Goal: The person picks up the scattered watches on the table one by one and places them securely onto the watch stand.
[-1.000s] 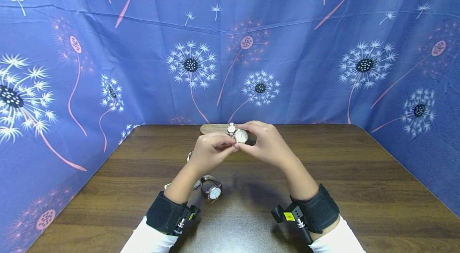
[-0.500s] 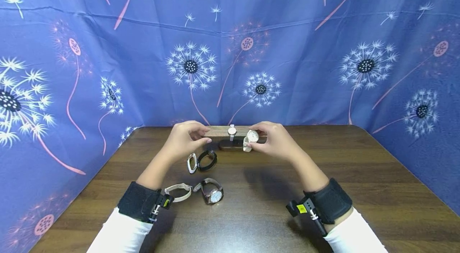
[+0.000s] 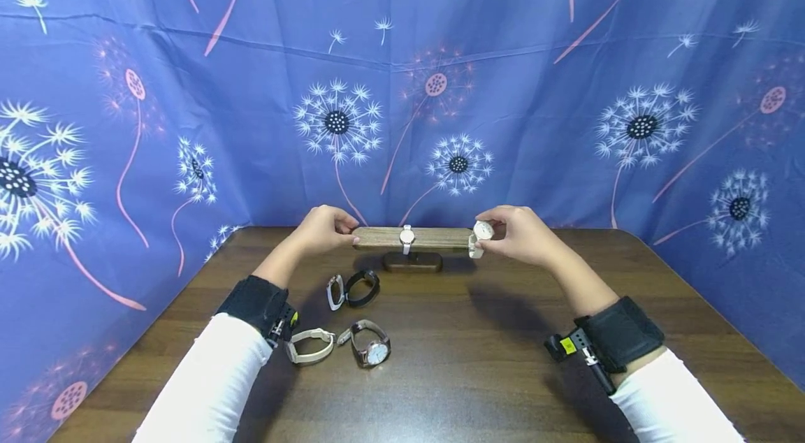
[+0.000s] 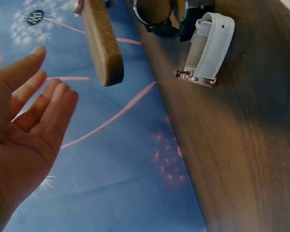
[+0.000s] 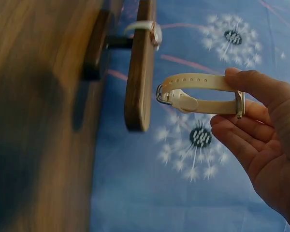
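Note:
A wooden watch stand [image 3: 434, 238] stands at the table's far edge, and one white watch [image 3: 406, 236] hangs on its bar. My right hand [image 3: 520, 233] pinches a cream-strapped watch [image 3: 481, 231] just off the bar's right end. In the right wrist view this watch [image 5: 199, 94] is a closed loop held between thumb and fingers [image 5: 253, 84], a short gap from the bar tip [image 5: 137, 113]. My left hand [image 3: 323, 228] is at the bar's left end. In the left wrist view its fingers [image 4: 43, 104] are straight and hold nothing, a little apart from the bar end [image 4: 106, 53].
Several watches lie on the brown table [image 3: 478, 359] front left of the stand: a white one [image 3: 336, 291], a black one [image 3: 363, 287], a beige-strapped one [image 3: 309, 346] and a brown-strapped one with a white face [image 3: 372, 345]. Blue patterned cloth [image 3: 566, 114] walls the table in.
My left hand let go of the cream watch and moved to the bar's left end. My right hand carried that watch from the middle to the bar's right end.

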A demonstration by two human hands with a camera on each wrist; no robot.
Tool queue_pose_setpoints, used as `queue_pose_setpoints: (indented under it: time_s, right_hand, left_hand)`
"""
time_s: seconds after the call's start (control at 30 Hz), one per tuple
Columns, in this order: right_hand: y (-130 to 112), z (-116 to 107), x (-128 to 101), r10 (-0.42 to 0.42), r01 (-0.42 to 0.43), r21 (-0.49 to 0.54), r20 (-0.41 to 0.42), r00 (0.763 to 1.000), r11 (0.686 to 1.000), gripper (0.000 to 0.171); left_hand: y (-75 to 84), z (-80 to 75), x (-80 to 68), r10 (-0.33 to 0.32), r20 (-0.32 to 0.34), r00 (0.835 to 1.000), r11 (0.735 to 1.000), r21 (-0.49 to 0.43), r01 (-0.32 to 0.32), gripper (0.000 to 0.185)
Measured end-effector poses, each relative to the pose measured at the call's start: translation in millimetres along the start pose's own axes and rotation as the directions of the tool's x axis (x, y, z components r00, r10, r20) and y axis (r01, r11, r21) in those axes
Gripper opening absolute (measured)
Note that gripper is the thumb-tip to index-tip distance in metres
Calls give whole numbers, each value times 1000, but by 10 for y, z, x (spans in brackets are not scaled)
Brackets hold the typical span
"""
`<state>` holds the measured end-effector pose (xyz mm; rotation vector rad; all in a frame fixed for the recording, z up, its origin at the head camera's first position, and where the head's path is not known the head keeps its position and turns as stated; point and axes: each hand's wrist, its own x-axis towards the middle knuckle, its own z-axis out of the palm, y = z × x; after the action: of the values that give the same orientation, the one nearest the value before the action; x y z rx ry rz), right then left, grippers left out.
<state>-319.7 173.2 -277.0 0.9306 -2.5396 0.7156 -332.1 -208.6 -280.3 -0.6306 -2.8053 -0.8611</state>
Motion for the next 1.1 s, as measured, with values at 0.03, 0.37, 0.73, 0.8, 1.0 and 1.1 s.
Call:
queue_pose_setpoints:
  time_s: [0.03, 0.37, 0.73, 0.8, 1.0, 1.1]
  right_hand:
    - [30, -18, 2, 9, -9, -8, 5, 1000, 1000, 41]
    - [209, -39, 78, 39, -37, -52, 42, 998, 998, 39]
    - [430, 99, 190, 132, -127, -56, 102, 986, 990, 41]
    - [461, 123, 199, 139, -135, -39, 108, 984, 990, 40]
    - [575, 191, 226, 168, -166, -29, 96, 981, 986, 39]
    - [624, 251, 252, 170, -170, -9, 84, 982, 985, 41]
  left_hand:
    - [-2, 4, 30, -26, 24, 999, 999, 20, 25, 35]
    - [-98, 125, 292, -498, 82, 863, 855, -119, 505, 28]
    - [-195, 390, 415, -624, 204, 755, 562, -554, 614, 41]
    - [-196, 419, 405, -636, 230, 737, 495, -611, 618, 45]
    - [-193, 430, 394, -637, 267, 723, 408, -679, 610, 51]
    - [-199, 434, 395, -645, 268, 716, 388, -692, 609, 47]
